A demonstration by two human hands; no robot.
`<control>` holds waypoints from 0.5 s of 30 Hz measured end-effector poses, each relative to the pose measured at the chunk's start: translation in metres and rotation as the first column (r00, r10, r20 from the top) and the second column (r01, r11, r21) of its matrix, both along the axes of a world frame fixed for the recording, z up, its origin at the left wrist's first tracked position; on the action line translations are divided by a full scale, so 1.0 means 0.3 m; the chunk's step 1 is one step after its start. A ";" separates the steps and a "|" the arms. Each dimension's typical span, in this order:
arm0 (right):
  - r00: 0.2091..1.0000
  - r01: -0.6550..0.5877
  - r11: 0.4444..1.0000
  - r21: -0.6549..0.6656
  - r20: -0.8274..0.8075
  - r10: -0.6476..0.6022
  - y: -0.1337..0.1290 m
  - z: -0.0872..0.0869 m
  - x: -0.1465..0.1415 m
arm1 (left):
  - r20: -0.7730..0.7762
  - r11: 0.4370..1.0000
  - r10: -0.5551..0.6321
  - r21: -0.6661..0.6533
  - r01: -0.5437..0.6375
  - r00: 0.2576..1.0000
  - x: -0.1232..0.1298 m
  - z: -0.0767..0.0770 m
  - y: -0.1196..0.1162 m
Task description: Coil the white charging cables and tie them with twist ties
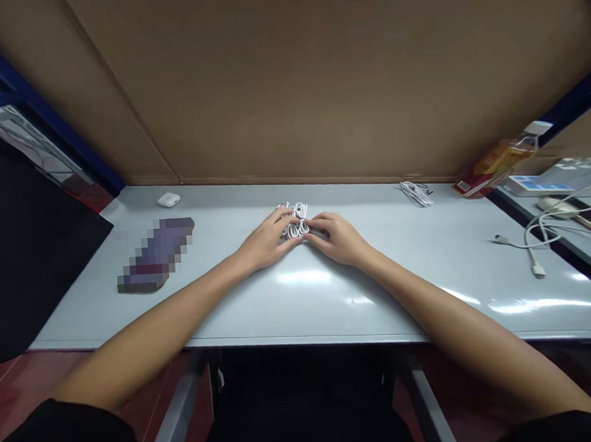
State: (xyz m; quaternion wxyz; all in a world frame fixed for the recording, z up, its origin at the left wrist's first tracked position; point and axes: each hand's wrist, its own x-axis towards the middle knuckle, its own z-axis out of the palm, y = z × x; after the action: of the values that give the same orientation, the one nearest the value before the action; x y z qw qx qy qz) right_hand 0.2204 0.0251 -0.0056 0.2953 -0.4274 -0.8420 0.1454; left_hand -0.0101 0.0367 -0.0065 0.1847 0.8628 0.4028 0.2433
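A coiled white cable (pixel 299 211) with a dark tie round its middle lies on the grey table (pixel 261 310), between my two hands. My left hand (pixel 271 239) grips the coil from the left, its fingers over the top and the thumb along the near side. From the right, my right hand (pixel 337 237) has its fingertips pinched at the dark tie and the coil's right edge. Part of the coil is hidden under my left fingers.
On the left lie a white earphone case (pixel 169 199) and a blurred phone (pixel 157 255). At the back right sits another bundled white cable (pixel 416 193). Farther right are a drink bottle (pixel 504 157), a red box and loose white cables (pixel 543 226). A brown panel (pixel 287 81) stands behind.
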 end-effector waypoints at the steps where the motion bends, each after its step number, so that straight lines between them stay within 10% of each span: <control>1: 1.000 0.006 1.000 -0.002 0.010 -0.006 -0.001 0.001 0.000 | -0.002 1.000 0.004 0.008 -0.004 1.000 0.003 -0.003 0.001; 15: 0.952 -0.097 0.995 0.034 0.296 0.083 -0.234 0.022 0.001 | -0.183 0.992 -0.079 0.083 0.095 0.980 -0.082 0.045 -0.222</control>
State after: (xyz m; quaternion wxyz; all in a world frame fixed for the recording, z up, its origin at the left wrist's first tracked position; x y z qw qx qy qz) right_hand 0.2205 -0.0451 0.0009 0.1700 -0.3982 -0.8984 0.0731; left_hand -0.0347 -0.0299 0.0070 0.1186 0.9055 0.3681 0.1746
